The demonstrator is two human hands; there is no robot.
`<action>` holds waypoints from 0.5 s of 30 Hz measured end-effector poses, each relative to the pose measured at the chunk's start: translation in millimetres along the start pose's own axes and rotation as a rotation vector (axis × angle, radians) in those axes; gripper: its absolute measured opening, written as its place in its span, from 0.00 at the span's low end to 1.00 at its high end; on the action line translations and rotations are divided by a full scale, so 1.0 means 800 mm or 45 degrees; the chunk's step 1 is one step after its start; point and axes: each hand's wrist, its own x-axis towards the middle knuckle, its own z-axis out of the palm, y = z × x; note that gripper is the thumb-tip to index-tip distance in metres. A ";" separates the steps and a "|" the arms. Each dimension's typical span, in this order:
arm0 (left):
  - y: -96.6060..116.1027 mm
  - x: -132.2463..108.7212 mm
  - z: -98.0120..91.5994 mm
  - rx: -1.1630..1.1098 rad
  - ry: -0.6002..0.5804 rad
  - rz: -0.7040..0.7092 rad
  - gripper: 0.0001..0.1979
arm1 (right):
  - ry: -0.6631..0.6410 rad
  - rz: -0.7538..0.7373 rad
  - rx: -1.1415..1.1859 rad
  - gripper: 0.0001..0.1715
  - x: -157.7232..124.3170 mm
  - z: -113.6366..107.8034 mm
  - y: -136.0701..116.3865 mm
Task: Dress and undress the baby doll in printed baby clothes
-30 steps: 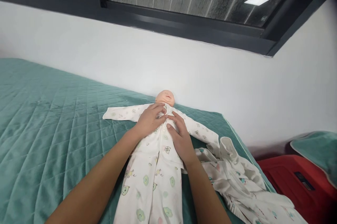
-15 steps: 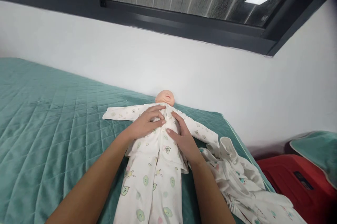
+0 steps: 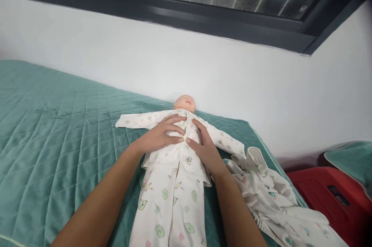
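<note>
A baby doll (image 3: 185,102) lies on its back, dressed in a white printed shirt (image 3: 190,160) and matching trousers (image 3: 165,208). My left hand (image 3: 162,134) rests on the shirt's chest, thumb and a finger close together at the front edge, pinching the cloth beside a small button or snap. On the other side of the opening, my right hand (image 3: 205,146) lies with its thumb at that same spot and its index finger stretched apart on the cloth. Both thumb tips nearly meet. The doll's hands are hidden in the spread sleeves.
The doll lies on a green quilted cover (image 3: 72,134). Crumpled white printed baby clothes (image 3: 270,192) lie to the right. Beyond the edge stands a red case or bin (image 3: 328,200) with green fabric (image 3: 351,158) over it. A white wall (image 3: 139,57) and dark window frame (image 3: 203,18) rise behind.
My thumbs have come closer together at the shirt's front opening, and the left fingers have drawn in on its edge. The view has shifted slightly.
</note>
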 end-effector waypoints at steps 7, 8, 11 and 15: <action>0.001 -0.001 0.000 0.028 -0.019 0.018 0.11 | -0.017 -0.034 0.018 0.38 0.000 -0.001 0.004; 0.001 -0.001 0.000 0.028 -0.022 0.020 0.11 | -0.012 -0.040 0.006 0.38 0.000 0.000 0.004; 0.000 -0.001 -0.001 0.023 -0.031 0.025 0.12 | 0.013 -0.051 -0.043 0.37 0.000 0.002 0.003; -0.002 0.001 -0.001 0.004 -0.045 0.028 0.13 | 0.060 -0.067 -0.118 0.35 0.001 0.005 0.001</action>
